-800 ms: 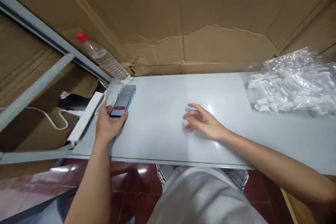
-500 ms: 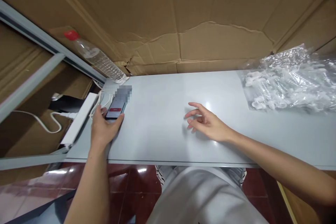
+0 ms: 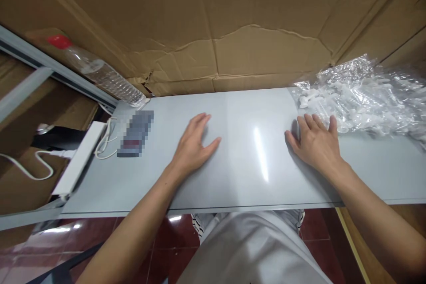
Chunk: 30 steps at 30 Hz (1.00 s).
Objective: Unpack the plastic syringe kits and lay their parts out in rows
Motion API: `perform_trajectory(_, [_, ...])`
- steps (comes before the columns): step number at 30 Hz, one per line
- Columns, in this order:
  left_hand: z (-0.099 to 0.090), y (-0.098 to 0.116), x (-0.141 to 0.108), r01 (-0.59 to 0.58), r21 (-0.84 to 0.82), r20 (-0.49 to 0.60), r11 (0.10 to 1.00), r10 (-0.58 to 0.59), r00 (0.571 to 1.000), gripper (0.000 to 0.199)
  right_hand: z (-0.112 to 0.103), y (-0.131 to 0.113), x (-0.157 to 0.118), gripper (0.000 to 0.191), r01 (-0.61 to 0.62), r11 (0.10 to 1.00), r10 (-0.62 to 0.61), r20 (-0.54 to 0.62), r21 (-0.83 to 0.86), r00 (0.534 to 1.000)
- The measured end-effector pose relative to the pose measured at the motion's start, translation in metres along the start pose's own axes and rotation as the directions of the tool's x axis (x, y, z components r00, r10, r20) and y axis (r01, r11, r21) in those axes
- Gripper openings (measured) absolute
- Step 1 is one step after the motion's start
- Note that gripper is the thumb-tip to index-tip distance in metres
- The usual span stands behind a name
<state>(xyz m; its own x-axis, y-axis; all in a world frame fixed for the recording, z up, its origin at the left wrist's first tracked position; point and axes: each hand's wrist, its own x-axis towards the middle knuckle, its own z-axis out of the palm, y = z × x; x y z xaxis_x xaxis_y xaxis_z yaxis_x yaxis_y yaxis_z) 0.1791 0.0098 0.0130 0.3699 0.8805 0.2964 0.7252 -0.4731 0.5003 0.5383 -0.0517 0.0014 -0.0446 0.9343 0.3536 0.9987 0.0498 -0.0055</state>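
My left hand (image 3: 193, 144) is over the middle of the grey tabletop (image 3: 239, 186), thumb apart from the fingers, holding nothing. To the right, my right hand (image 3: 316, 140) has its fingers spread, palm down, close to the near left edge of the clear plastic bags (image 3: 359, 102). White plastic pieces show through the bags; I cannot make out their exact kind. A smartphone (image 3: 136, 133), partly blurred out, lies on the left part of the table, away from both hands.
A clear plastic bottle (image 3: 106, 77) with a red cap leans at the back left corner. A white power strip (image 3: 80, 159) with cables runs along the left edge beside a metal frame (image 3: 26, 88). A cardboard wall (image 3: 253, 4) stands behind the table.
My left hand has let go of the smartphone and moved right to the middle of the table. My right hand has moved right towards the bags, turning palm down. The view has shifted slightly right.
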Motion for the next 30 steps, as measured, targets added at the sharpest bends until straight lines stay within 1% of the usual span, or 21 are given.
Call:
perform_trajectory(2, [0.015, 0.022, 0.016, -0.042, -0.097, 0.118, 0.994, 0.054, 0.992, 0.060, 0.000, 0.001, -0.009, 0.038, 0.040, 0.999, -0.040, 0.011, -0.015, 0.999])
perform_trajectory(4, [0.029, 0.038, 0.031, -0.041, -0.183, 0.213, 0.982, 0.081, 0.974, 0.058, -0.003, -0.004, -0.020, 0.032, 0.098, 0.995, -0.098, -0.025, 0.004, 0.995])
perform_trajectory(5, [0.035, 0.043, 0.039, -0.029, -0.214, 0.241, 0.976, 0.081, 0.967, 0.059, -0.006, -0.008, -0.026, 0.030, 0.130, 0.991, -0.129, -0.054, 0.028, 0.990])
perform_trajectory(7, [0.048, 0.049, 0.054, 0.018, -0.258, 0.256, 0.966, 0.050, 0.965, 0.064, -0.012, -0.015, -0.035, 0.028, 0.203, 0.974, -0.191, -0.113, 0.104, 0.975])
perform_trajectory(9, [0.058, 0.051, 0.070, 0.090, -0.294, 0.244, 0.952, -0.016, 0.970, 0.070, -0.017, -0.020, -0.039, 0.029, 0.259, 0.950, -0.228, -0.177, 0.177, 0.957])
perform_trajectory(11, [0.063, 0.052, 0.084, 0.185, -0.344, 0.255, 0.920, -0.098, 0.962, 0.072, -0.020, -0.020, -0.041, 0.038, 0.259, 0.947, -0.217, -0.219, 0.188, 0.951])
perform_trajectory(12, [0.064, 0.053, 0.089, 0.232, -0.373, 0.276, 0.898, -0.131, 0.952, 0.073, -0.020, -0.019, -0.040, 0.045, 0.225, 0.959, -0.185, -0.221, 0.171, 0.957])
perform_trajectory(14, [0.062, 0.056, 0.097, 0.310, -0.425, 0.342, 0.850, -0.166, 0.925, 0.074, -0.017, -0.013, -0.037, 0.065, 0.111, 0.985, -0.086, -0.180, 0.133, 0.980])
perform_trajectory(16, [0.058, 0.058, 0.102, 0.350, -0.427, 0.394, 0.833, -0.177, 0.902, 0.074, -0.011, -0.005, -0.034, 0.081, 0.006, 0.987, 0.008, -0.087, 0.163, 0.996])
perform_trajectory(18, [0.054, 0.058, 0.106, 0.341, -0.383, 0.367, 0.858, -0.198, 0.909, 0.072, -0.006, 0.004, -0.031, 0.084, -0.045, 0.965, 0.040, 0.024, 0.260, 0.999])
perform_trajectory(20, [0.051, 0.057, 0.110, 0.329, -0.352, 0.318, 0.876, -0.219, 0.923, 0.070, -0.001, 0.013, -0.027, 0.082, -0.050, 0.932, 0.015, 0.099, 0.359, 0.995])
perform_trajectory(21, [0.049, 0.056, 0.111, 0.336, -0.359, 0.311, 0.871, -0.228, 0.923, 0.071, 0.000, 0.018, -0.025, 0.080, -0.037, 0.918, -0.009, 0.116, 0.396, 0.993])
perform_trajectory(22, [0.046, 0.055, 0.112, 0.358, -0.378, 0.328, 0.854, -0.238, 0.914, 0.070, 0.001, 0.022, -0.022, 0.079, -0.016, 0.907, -0.038, 0.120, 0.420, 0.992])
perform_trajectory(24, [0.039, 0.053, 0.111, 0.419, -0.410, 0.394, 0.810, -0.258, 0.882, 0.065, 0.000, 0.031, -0.016, 0.076, 0.049, 0.900, -0.109, 0.114, 0.434, 0.987])
perform_trajectory(25, [0.035, 0.051, 0.108, 0.441, -0.422, 0.422, 0.792, -0.259, 0.869, 0.060, -0.001, 0.035, -0.012, 0.076, 0.081, 0.903, -0.142, 0.113, 0.422, 0.983])
perform_trajectory(27, [0.027, 0.046, 0.101, 0.456, -0.469, 0.467, 0.756, -0.227, 0.855, 0.049, -0.004, 0.042, -0.005, 0.077, 0.121, 0.920, -0.179, 0.126, 0.372, 0.976])
perform_trajectory(28, [0.023, 0.042, 0.096, 0.461, -0.520, 0.488, 0.720, -0.192, 0.851, 0.044, -0.006, 0.045, 0.000, 0.078, 0.124, 0.931, -0.181, 0.139, 0.344, 0.974])
perform_trajectory(30, [0.019, 0.034, 0.087, 0.493, -0.641, 0.542, 0.589, -0.108, 0.834, 0.037, -0.009, 0.047, 0.008, 0.081, 0.113, 0.946, -0.174, 0.182, 0.304, 0.968])
